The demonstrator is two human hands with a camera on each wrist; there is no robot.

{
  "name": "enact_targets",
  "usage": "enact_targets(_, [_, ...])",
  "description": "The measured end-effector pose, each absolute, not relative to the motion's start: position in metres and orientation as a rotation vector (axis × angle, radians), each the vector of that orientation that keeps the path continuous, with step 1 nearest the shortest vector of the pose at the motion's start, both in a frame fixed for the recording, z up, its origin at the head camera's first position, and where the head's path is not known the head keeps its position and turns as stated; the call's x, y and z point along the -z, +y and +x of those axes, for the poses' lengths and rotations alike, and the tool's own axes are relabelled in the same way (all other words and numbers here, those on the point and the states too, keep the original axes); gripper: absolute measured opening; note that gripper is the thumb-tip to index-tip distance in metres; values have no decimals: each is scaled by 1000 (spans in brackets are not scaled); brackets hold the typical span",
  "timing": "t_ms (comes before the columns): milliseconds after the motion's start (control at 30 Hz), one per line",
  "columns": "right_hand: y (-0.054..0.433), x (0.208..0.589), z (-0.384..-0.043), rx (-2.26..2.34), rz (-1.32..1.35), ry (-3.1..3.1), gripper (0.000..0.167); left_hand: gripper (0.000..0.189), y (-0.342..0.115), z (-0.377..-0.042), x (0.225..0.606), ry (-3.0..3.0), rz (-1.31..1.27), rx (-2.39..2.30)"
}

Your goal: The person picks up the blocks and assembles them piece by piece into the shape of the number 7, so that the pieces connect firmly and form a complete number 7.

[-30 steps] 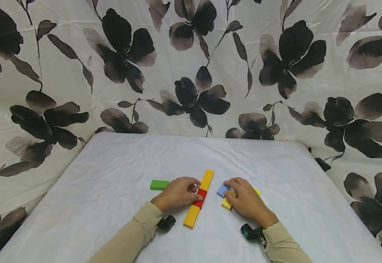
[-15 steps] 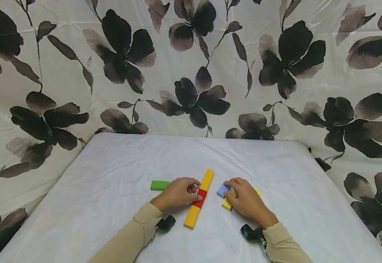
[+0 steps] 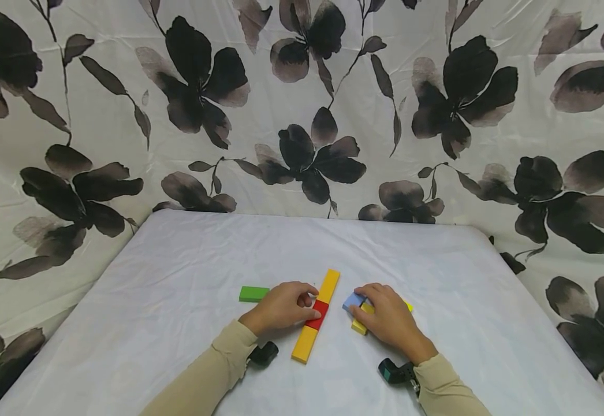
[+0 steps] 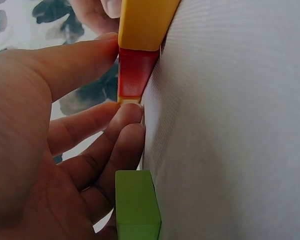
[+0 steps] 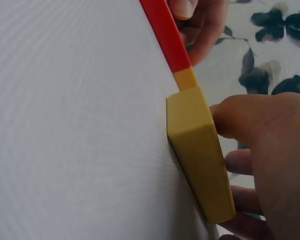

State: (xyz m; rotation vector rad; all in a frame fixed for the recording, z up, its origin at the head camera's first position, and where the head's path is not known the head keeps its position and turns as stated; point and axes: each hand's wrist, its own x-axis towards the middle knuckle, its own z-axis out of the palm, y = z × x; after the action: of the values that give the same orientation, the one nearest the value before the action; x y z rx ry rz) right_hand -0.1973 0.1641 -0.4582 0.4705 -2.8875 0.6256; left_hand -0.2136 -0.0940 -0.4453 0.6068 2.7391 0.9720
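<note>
My left hand rests its thumb tip on the red block, the middle piece of a slanted row. The index fingertip is by the far orange block; the near orange block lies below the red one. Green wood shows beside that hand as a block. My right hand has index finger and thumb at opposite edges of the blue block. A pale yellow block lies under its thumb and palm, partly covered. The blue block is hidden in the right wrist view.
A bright yellow piece peeks out behind the right hand, mostly covered. The blocks lie on a white-clothed table. Behind it hangs a floral curtain. Dark wrist cameras hang below both wrists.
My right thumb has shifted slightly left, from the pale yellow block to the blue block's near edge. The left hand and the row of blocks stay as they were.
</note>
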Motion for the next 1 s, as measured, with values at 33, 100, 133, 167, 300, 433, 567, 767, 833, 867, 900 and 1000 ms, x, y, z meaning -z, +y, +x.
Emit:
enact_targets(33, [164,458,-197,-635,471,-2881,44,41,-94,-214,445,2740,615,-973])
enact_targets(100, [164,458,-197,-653,473,-2870,44,40,-95,-214,445,2740,632,-979])
enact_targets(133, [163,458,-197,-663,471,-2866,44,39,-95,-214,445,2739,639,-984])
enact_targets(167, [163,458,-197,-674,468,-2864,44,39,-96,-214,445,2737,644,-990])
enact_targets(300, [162,458,-197,-692,463,-2854,44,34,-98,-212,443,2737,666,-1013])
enact_targets(433, [161,459,-196,-703,466,-2836,44,29,-98,-211,441,2772,688,-1027])
enact_targets(567, [160,458,-195,-735,459,-2828,43,28,-98,-210,440,2794,687,-1056])
enact_targets(767, [159,458,-193,-777,460,-2804,44,27,-103,-211,438,2799,681,-1115])
enact_targets(833, [159,458,-193,-788,462,-2795,45,27,-106,-212,437,2819,679,-1122])
enact_targets(867, [159,458,-193,-794,465,-2791,45,28,-108,-212,436,2829,674,-1130])
enact_targets(900, [159,458,-193,-800,466,-2788,45,28,-110,-213,436,2842,671,-1135])
enact_targets(1000, [159,458,-193,-817,468,-2786,46,27,-117,-215,436,2882,661,-1161])
